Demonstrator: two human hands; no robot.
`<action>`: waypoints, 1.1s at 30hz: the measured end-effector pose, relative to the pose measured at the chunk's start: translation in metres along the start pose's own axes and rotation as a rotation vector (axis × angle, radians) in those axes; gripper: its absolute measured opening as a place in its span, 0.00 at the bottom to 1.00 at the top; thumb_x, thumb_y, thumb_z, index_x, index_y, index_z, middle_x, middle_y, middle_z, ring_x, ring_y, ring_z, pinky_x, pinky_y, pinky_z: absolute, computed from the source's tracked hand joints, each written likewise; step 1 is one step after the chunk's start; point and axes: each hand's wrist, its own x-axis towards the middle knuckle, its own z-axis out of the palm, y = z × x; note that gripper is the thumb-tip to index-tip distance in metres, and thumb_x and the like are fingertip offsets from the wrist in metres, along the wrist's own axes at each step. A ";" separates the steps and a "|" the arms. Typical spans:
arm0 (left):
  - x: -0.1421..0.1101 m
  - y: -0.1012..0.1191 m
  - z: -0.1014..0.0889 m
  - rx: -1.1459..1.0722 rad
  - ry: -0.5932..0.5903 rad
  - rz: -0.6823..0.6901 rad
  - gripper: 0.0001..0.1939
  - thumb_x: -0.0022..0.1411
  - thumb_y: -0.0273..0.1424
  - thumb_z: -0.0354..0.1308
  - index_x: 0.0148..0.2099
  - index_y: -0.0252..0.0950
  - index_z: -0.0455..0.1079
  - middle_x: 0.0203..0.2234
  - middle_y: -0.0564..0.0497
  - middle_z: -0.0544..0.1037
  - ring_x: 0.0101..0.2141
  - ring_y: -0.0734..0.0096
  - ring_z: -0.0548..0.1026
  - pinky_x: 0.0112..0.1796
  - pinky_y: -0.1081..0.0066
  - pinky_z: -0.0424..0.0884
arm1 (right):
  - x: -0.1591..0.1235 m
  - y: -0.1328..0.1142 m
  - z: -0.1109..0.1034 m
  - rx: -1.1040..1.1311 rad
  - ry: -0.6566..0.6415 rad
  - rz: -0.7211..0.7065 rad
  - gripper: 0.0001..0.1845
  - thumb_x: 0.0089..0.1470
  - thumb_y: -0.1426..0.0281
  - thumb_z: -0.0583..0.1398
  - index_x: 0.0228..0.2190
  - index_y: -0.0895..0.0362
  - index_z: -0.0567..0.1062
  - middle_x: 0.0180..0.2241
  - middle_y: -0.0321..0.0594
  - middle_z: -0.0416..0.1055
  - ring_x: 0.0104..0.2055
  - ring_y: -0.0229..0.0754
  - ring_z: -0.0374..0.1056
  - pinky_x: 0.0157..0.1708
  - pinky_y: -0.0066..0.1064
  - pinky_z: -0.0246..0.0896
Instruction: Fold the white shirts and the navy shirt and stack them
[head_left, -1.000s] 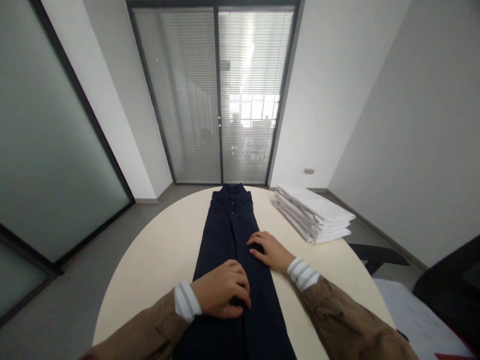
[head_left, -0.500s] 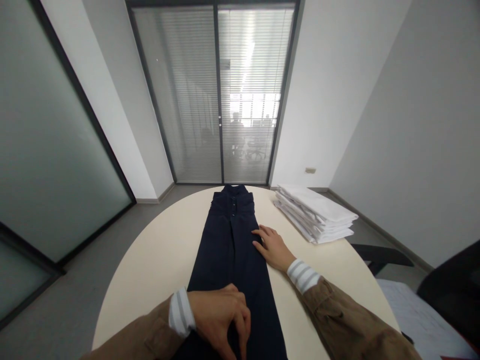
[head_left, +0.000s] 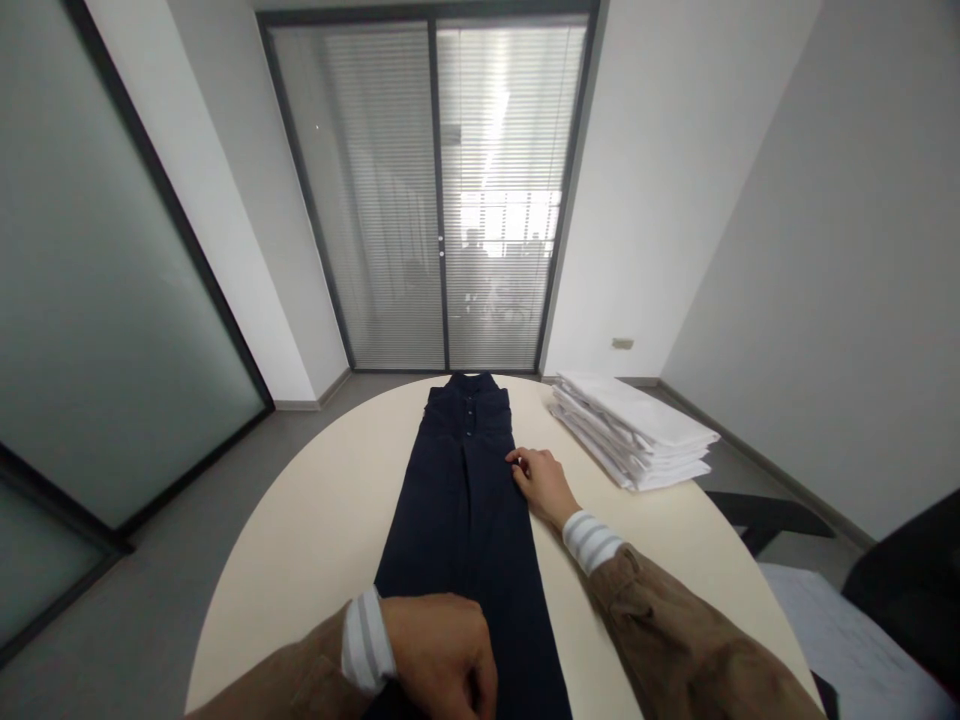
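Dark navy trousers point(head_left: 465, 520) lie lengthwise on the round cream table point(head_left: 300, 540), waistband at the far edge, with small buttons down the fly. My left hand point(head_left: 442, 650) is over their near part, its fingers curled downward and closed. The fingertips are cut off by the lower picture edge, so what they hold is hidden. My right hand point(head_left: 544, 485) rests at the right side edge of the trousers, below the waist. Its thumb and fingers are bent together on the cloth at that edge.
A stack of folded white cloth or sheets point(head_left: 634, 425) sits at the table's right rear. Dark chairs point(head_left: 911, 590) stand at the right, with a pale marbled surface point(head_left: 847, 630) beside them. Beyond the table is a glass partition with blinds point(head_left: 495, 200).
My right hand has drawn in its spread fingers and bent them at the trousers' edge. My left hand has shifted slightly down toward me, its fingers curling more. The trousers look unchanged.
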 end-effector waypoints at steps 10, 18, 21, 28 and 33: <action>-0.005 -0.005 -0.025 0.472 0.491 -0.339 0.33 0.59 0.41 0.65 0.65 0.45 0.64 0.69 0.41 0.55 0.68 0.37 0.47 0.61 0.33 0.44 | -0.010 -0.017 0.001 -0.052 -0.184 -0.237 0.30 0.64 0.53 0.52 0.64 0.49 0.63 0.68 0.42 0.53 0.70 0.56 0.42 0.66 0.54 0.37; -0.010 -0.009 -0.015 0.440 0.366 -0.483 0.42 0.63 0.48 0.58 0.73 0.45 0.46 0.71 0.38 0.39 0.67 0.31 0.33 0.60 0.30 0.45 | 0.002 -0.033 0.007 -0.120 -0.047 -0.200 0.28 0.65 0.55 0.51 0.60 0.55 0.67 0.64 0.49 0.59 0.70 0.55 0.44 0.67 0.52 0.34; -0.012 0.000 -0.017 0.418 0.326 -0.455 0.45 0.60 0.50 0.60 0.73 0.44 0.46 0.71 0.38 0.37 0.67 0.29 0.33 0.59 0.29 0.45 | 0.006 -0.037 0.008 -0.071 -0.140 -0.325 0.31 0.65 0.52 0.50 0.65 0.50 0.60 0.70 0.43 0.48 0.72 0.52 0.38 0.68 0.50 0.34; -0.007 0.013 -0.009 0.361 0.281 -0.494 0.47 0.62 0.57 0.53 0.73 0.41 0.43 0.71 0.35 0.36 0.66 0.27 0.28 0.58 0.26 0.42 | 0.009 -0.041 0.019 -0.089 -0.293 -0.246 0.36 0.63 0.47 0.49 0.67 0.46 0.55 0.71 0.41 0.45 0.72 0.60 0.38 0.66 0.53 0.38; 0.000 0.008 0.001 0.343 0.368 -0.493 0.45 0.63 0.57 0.51 0.73 0.39 0.45 0.71 0.36 0.40 0.67 0.30 0.31 0.59 0.29 0.45 | 0.009 -0.048 0.023 -0.114 -0.282 -0.203 0.35 0.64 0.47 0.47 0.67 0.45 0.53 0.71 0.41 0.43 0.72 0.63 0.34 0.66 0.54 0.37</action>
